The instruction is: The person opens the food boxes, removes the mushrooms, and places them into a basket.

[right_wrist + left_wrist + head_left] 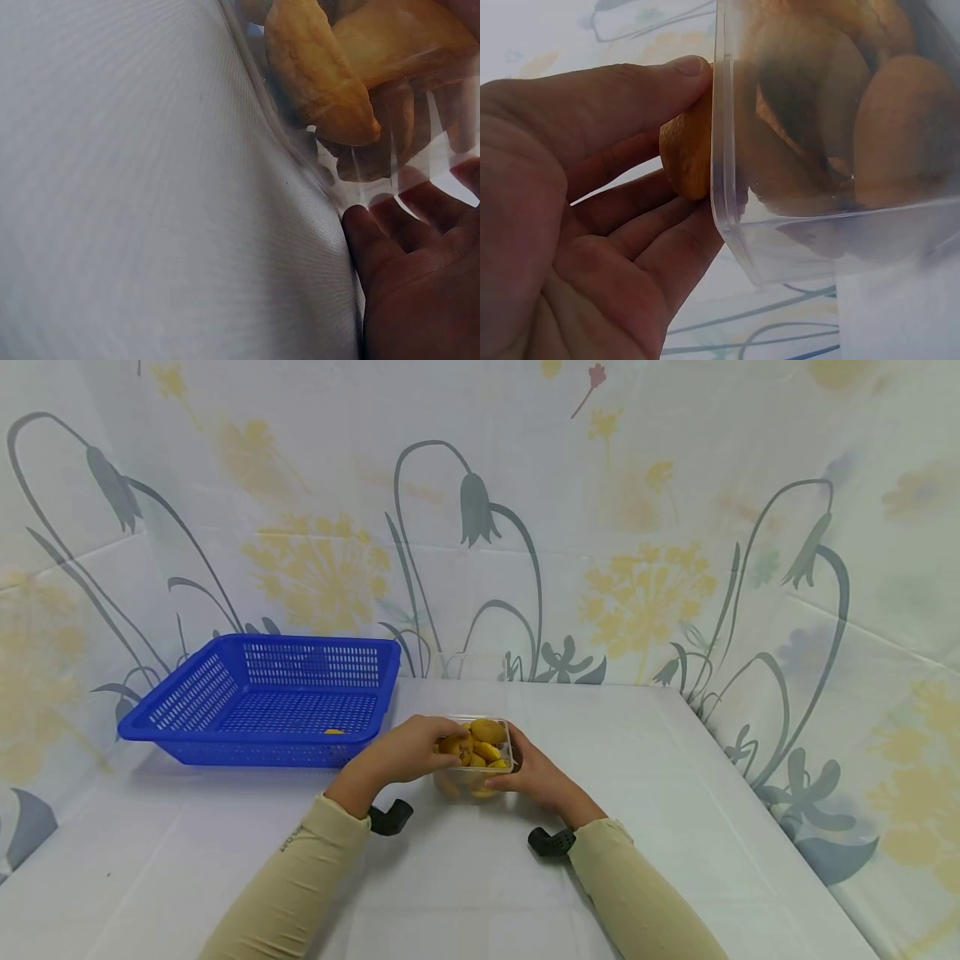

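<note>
A clear plastic box (472, 783) full of yellow fruits (487, 732) stands on the white table, its top uncovered. My left hand (408, 748) is at the box's left rim and pinches one yellow fruit (686, 150) between thumb and fingers. That fruit's far part is hidden behind the box wall in the left wrist view. On the other side, my right hand (536, 774) grips the box, thumb at the front and fingers along its right side. Through the clear wall, the right wrist view shows elongated, tapered fruits (315, 75); their exact kind is uncertain.
To the left stands a blue perforated plastic basket (255, 737), with a small bit of a yellow piece (334, 732) showing inside. Behind the box, a faint clear container (470, 666) appears near the back edge. A flower-printed curtain (480, 527) surrounds the white table (637, 760).
</note>
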`<state>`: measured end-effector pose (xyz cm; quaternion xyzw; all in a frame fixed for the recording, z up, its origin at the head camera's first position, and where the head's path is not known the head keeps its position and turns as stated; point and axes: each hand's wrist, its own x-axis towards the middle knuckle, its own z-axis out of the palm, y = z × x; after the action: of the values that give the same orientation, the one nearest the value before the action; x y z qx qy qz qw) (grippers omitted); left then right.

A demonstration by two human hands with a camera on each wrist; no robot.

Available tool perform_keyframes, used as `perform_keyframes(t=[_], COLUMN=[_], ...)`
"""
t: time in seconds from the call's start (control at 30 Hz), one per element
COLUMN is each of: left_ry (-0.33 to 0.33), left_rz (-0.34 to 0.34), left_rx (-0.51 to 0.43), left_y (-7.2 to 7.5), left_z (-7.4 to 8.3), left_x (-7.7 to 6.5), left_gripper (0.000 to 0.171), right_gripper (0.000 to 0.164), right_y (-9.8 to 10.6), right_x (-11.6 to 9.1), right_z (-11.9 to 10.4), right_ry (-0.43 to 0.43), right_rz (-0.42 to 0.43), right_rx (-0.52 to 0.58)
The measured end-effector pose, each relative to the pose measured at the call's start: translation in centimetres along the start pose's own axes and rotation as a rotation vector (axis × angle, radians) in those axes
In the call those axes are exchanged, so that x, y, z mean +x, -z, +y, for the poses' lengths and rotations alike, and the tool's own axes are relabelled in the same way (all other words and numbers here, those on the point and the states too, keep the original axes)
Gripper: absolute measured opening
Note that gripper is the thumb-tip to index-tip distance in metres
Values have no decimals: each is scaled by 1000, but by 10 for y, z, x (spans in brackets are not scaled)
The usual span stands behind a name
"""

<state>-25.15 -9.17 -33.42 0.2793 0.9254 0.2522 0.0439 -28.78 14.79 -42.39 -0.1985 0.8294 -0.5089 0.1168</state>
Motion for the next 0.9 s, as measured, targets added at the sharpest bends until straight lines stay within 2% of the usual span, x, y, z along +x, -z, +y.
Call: perform_keyframes(t=[0.3,0.67,0.9], left_ry=[-36,-63,-33], left_rz=[6,33,54], left_rx=[-2,-28,-34], left_y=[4,11,17], left_z=[2,-3,-5], left_x=[-4,-6,-8], left_gripper=[40,40,43], right_gripper=[107,104,104], right_y=[-1,0,0], right_x=[-1,-1,-2], right_z=[-1,-1,-1], right_ry=[-4,8,11], right_rz=[1,-9,-12], right_rx=[-4,27,24])
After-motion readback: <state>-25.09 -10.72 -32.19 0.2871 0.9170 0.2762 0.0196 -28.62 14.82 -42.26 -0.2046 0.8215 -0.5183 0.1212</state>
